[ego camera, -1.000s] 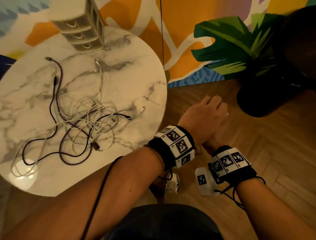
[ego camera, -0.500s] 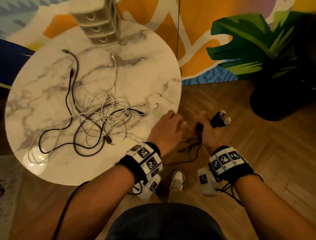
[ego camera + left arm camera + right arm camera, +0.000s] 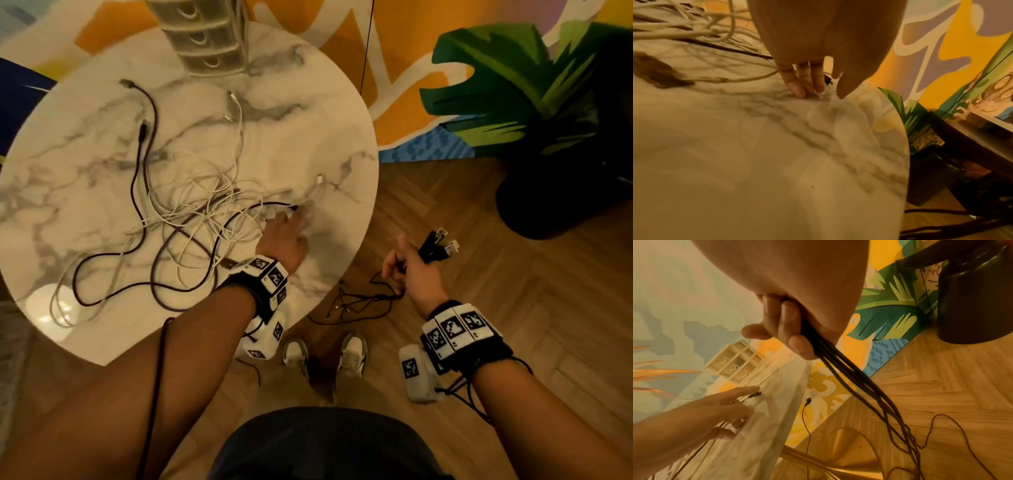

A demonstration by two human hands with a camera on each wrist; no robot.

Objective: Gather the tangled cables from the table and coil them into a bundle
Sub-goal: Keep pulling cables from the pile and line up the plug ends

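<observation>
Head-camera view: a person stood at a round marble table [image 3: 329, 113], white sneakers [image 3: 352, 353] planted on a herringbone wood floor [image 3: 513, 274]. Nearest the body, the right hand [image 3: 407, 270] was clenched around a bunch of black cables [image 3: 849, 374], their USB plugs [image 3: 438, 241] jutting above the fist while the loose ends trailed down toward the floor. Farther out, the left hand [image 3: 284, 236] reached over the tabletop with fingers [image 3: 797, 84] extended, tips pressing the marble at the right edge of the tangled cables [image 3: 191, 219], a knot of white and dark purple leads spread across the middle of the table. Beyond the tangle, a small drawer unit [image 3: 202, 37] stood at the table's far rim, against a painted mural [image 3: 404, 68], with a dark plant pot [image 3: 555, 192] to the right.
</observation>
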